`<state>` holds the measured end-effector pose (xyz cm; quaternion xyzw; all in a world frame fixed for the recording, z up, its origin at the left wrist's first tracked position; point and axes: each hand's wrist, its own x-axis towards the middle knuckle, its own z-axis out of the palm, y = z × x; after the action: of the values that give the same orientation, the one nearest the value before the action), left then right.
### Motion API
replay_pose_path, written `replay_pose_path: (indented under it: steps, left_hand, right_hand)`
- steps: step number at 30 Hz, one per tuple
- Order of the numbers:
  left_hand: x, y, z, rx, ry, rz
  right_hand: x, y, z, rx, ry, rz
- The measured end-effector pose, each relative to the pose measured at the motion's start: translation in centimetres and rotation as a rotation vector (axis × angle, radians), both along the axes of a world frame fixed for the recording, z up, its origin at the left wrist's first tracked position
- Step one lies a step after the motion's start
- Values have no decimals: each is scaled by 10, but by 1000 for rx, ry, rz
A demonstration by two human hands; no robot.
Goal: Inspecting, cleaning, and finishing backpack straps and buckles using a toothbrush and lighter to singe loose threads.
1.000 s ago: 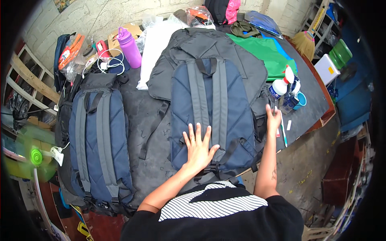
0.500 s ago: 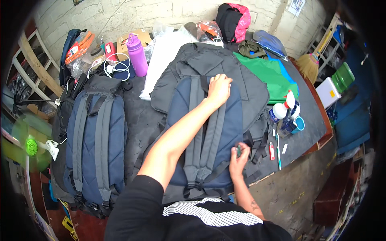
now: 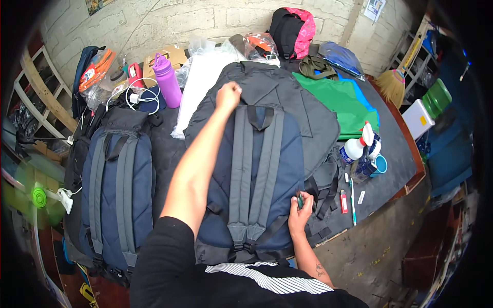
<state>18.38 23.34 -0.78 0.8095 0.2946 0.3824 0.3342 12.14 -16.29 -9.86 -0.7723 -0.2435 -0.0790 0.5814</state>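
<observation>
A navy backpack (image 3: 290, 154) with grey shoulder straps lies straps-up before me, on top of a dark grey backpack (image 3: 313, 110). My left hand (image 3: 228, 97) is raised over the grey backpack, left of the black top loop (image 3: 260, 118). Its fingers are closed; whatever they may hold cannot be made out. At the navy backpack's lower right side, my right hand (image 3: 300, 211) is closed around a small green-and-dark tool (image 3: 300, 199), mostly hidden by the fingers.
Another navy backpack (image 3: 110, 190) lies left. Behind stand a purple bottle (image 3: 168, 84) and a white cable (image 3: 134, 97). At right are a spray bottle (image 3: 353, 149), blue cup (image 3: 380, 164), toothbrush (image 3: 353, 203), red lighter (image 3: 343, 201) and green fabric (image 3: 334, 100). A fan (image 3: 39, 197) spins at far left.
My left hand has left the navy backpack's top loop and swung left and up, closed. The right hand has dropped slightly, still holding the green tool. The whole view has shifted a little.
</observation>
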Motion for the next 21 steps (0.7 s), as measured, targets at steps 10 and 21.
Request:
replay_pose_path:
  steps: [10,21]
  left_hand:
    - [-57,0,47,-642,-71,-354]
    - [-78,-117,88,326,-40,-98]
  right_hand:
    - [7,-2,2,77,83,-8]
    - [40,102,179,-35,-354,185]
